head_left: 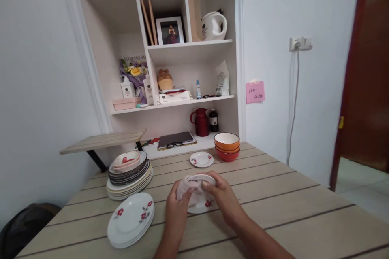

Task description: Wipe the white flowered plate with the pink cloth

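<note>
Near the middle of the table, a small white plate (199, 207) with a red flower is held up between both hands. My left hand (178, 202) is closed around a pale pinkish cloth (184, 188), which wraps the plate's left rim and lies partly over its face. My right hand (223, 196) grips the plate's right rim, with its thumb on the face side. Just behind the hands, a small flowered saucer (201, 159) lies flat. To the left of my left hand sits a stack of white plates (130, 220) with red flowers.
Farther left stands a taller mixed stack of plates (129, 178) topped by a pink dish (126, 160). Stacked orange and red bowls (227, 147) stand at the back right. A small raised wooden shelf (103, 141) overhangs the back left; a red jug (201, 122) stands behind.
</note>
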Action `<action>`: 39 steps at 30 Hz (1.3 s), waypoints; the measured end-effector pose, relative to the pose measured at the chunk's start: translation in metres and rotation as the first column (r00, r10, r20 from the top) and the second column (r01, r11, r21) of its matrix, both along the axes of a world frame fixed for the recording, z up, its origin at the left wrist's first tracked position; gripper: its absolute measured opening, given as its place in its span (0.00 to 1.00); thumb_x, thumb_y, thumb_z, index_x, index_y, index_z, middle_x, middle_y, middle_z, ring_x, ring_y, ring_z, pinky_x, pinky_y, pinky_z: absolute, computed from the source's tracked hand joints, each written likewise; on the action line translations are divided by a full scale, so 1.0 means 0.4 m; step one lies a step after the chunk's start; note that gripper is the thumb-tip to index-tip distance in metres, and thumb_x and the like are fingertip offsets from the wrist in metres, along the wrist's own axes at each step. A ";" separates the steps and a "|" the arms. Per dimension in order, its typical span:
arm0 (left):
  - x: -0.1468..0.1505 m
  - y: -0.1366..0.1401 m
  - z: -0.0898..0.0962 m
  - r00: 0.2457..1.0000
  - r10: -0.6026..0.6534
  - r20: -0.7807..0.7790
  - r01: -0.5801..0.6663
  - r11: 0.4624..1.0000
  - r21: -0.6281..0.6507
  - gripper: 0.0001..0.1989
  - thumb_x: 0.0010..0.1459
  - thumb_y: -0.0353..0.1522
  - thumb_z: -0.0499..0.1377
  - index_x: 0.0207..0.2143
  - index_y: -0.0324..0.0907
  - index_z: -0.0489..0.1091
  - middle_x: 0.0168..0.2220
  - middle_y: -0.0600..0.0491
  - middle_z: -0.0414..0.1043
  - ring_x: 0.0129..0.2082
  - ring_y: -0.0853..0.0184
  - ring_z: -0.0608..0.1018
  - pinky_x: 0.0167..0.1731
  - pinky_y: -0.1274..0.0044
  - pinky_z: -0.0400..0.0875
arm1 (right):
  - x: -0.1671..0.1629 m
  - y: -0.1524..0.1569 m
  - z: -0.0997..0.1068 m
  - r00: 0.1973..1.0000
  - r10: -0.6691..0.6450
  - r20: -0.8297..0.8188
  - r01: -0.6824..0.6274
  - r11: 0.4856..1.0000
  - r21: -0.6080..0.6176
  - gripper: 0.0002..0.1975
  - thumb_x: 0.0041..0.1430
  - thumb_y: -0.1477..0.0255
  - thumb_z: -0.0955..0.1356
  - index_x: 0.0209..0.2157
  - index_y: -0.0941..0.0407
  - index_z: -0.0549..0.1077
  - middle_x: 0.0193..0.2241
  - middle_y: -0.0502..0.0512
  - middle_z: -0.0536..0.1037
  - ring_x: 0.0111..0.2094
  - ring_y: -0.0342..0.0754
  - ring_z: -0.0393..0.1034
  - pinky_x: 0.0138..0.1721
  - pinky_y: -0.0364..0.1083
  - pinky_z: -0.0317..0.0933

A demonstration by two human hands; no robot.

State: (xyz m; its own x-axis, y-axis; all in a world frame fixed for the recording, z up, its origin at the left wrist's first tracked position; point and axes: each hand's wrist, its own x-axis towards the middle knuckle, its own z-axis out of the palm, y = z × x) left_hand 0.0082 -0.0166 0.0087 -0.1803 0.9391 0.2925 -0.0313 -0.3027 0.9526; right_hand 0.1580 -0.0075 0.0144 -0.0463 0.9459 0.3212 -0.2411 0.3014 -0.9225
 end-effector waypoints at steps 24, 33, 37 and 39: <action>0.001 0.023 -0.049 0.989 0.109 0.097 -0.105 0.994 -0.041 0.22 0.49 0.43 0.66 0.42 0.37 0.74 0.37 0.46 0.80 0.36 0.59 0.81 0.37 0.73 0.74 | -0.012 0.007 -0.015 0.893 0.141 -0.426 -0.257 0.939 -0.228 0.23 0.45 0.67 0.76 0.45 0.54 0.72 0.39 0.58 0.81 0.35 0.53 0.77 0.35 0.49 0.68; 0.013 -0.004 -0.037 0.932 0.338 -0.132 -0.290 0.913 0.287 0.15 0.49 0.29 0.60 0.42 0.40 0.75 0.39 0.47 0.80 0.38 0.59 0.80 0.41 0.70 0.74 | -0.003 0.007 -0.011 0.954 -0.261 0.147 0.225 0.949 0.220 0.16 0.54 0.66 0.70 0.45 0.53 0.72 0.42 0.56 0.78 0.41 0.54 0.72 0.43 0.50 0.66; 0.008 -0.007 -0.046 0.848 0.447 -0.284 -0.226 0.790 0.570 0.19 0.48 0.22 0.55 0.42 0.43 0.74 0.39 0.48 0.78 0.40 0.60 0.79 0.42 0.68 0.73 | 0.002 0.007 -0.018 0.852 -0.446 0.273 0.305 0.848 0.434 0.15 0.56 0.71 0.67 0.47 0.53 0.69 0.44 0.58 0.76 0.42 0.54 0.72 0.45 0.51 0.66; 0.007 -0.012 -0.041 0.798 0.506 -0.326 -0.182 0.720 0.670 0.20 0.50 0.20 0.54 0.44 0.43 0.73 0.38 0.49 0.78 0.38 0.60 0.78 0.40 0.68 0.74 | 0.009 0.006 -0.019 0.806 -0.506 0.308 0.321 0.810 0.491 0.12 0.56 0.73 0.67 0.44 0.53 0.70 0.40 0.57 0.77 0.40 0.53 0.73 0.42 0.51 0.67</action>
State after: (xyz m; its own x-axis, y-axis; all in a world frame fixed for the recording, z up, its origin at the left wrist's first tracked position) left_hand 0.0108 -0.0215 -0.0076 -0.1473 0.4457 0.8830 0.5767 -0.6865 0.4428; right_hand 0.1616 -0.0049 0.0067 0.1058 0.6941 0.7120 0.3621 0.6400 -0.6777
